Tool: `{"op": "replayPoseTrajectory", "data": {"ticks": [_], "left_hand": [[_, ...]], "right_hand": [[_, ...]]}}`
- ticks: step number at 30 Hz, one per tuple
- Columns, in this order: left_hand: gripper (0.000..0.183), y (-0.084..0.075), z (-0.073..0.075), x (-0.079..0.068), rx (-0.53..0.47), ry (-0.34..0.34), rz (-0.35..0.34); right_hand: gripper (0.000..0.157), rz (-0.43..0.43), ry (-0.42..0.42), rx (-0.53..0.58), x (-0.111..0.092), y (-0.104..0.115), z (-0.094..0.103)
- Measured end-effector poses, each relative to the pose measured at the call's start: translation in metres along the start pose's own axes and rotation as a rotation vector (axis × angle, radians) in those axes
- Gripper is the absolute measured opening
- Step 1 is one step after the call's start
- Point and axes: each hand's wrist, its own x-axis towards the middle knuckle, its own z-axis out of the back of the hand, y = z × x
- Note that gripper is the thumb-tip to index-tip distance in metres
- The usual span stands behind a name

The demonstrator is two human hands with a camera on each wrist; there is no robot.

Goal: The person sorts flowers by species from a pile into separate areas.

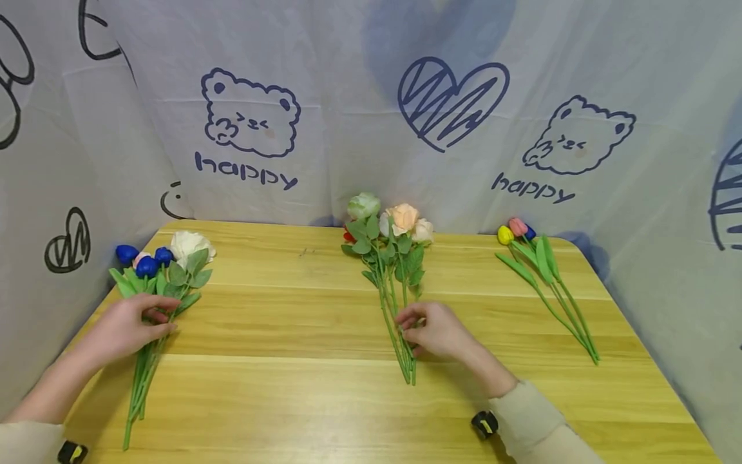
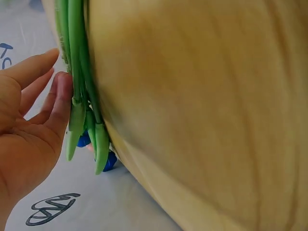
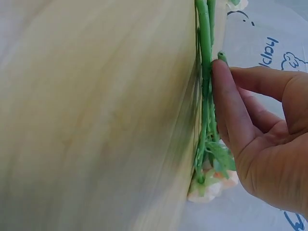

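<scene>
Rose bunch (image 1: 400,248), lying at the centre of the frame: pale green, peach and whitish heads with a partly hidden red one, placed at the table's far edge, stems running toward the lower centre. The right hand (image 1: 437,332) pinches a short stem (image 3: 222,56) between thumb and fingertip beside the longer stems. Mixed bunch (image 1: 161,281), at the left of the frame: blue and pink tulip heads with one white rose. The left hand (image 1: 130,328) lies against its stems, fingers loosely extended, thumb held apart. Tulip group (image 1: 545,261), at the right of the frame: yellow, pink and blue heads, stems slanting down toward the lower right.

Supporting surface: a light wooden table (image 1: 278,399) with yellow-brown grain running across the frame and a rounded far right corner. Enclosure: pale cloth (image 1: 348,129), lightly creased, rising behind the table and along both sides. It bears dark line drawings: a left bear (image 1: 251,113) and a right bear (image 1: 580,135), each above the word "happy", a hatched heart (image 1: 454,103) at upper centre-right, and a small heart (image 1: 68,241) at middle left.
</scene>
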Motion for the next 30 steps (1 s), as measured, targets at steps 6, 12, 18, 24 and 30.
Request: {"op": "replayPoseTrajectory", "data": {"ticks": [6, 12, 18, 24, 30], "left_hand": [[0.044, 0.0053, -0.0017, 0.0021, 0.031, 0.029, 0.044], [0.049, 0.0068, -0.0021, 0.0052, 0.035, 0.044, 0.071], [0.049, 0.0048, -0.0015, 0.0069, 0.016, 0.053, 0.092], [0.048, 0.0038, -0.0015, 0.0079, -0.009, 0.046, 0.116], [0.047, 0.0047, -0.0018, 0.0068, -0.011, 0.025, 0.124]], "right_hand": [[0.023, 0.009, 0.005, 0.010, 0.0018, -0.0007, -0.0020], [0.025, 0.035, 0.009, 0.002, 0.0036, -0.0034, -0.0031], [0.025, 0.067, 0.019, -0.011, 0.0044, -0.0064, -0.0027], [0.025, 0.053, 0.013, 0.003, 0.0036, -0.0067, -0.0024], [0.024, 0.047, 0.003, 0.007, 0.0038, -0.0066, -0.0023]]}}
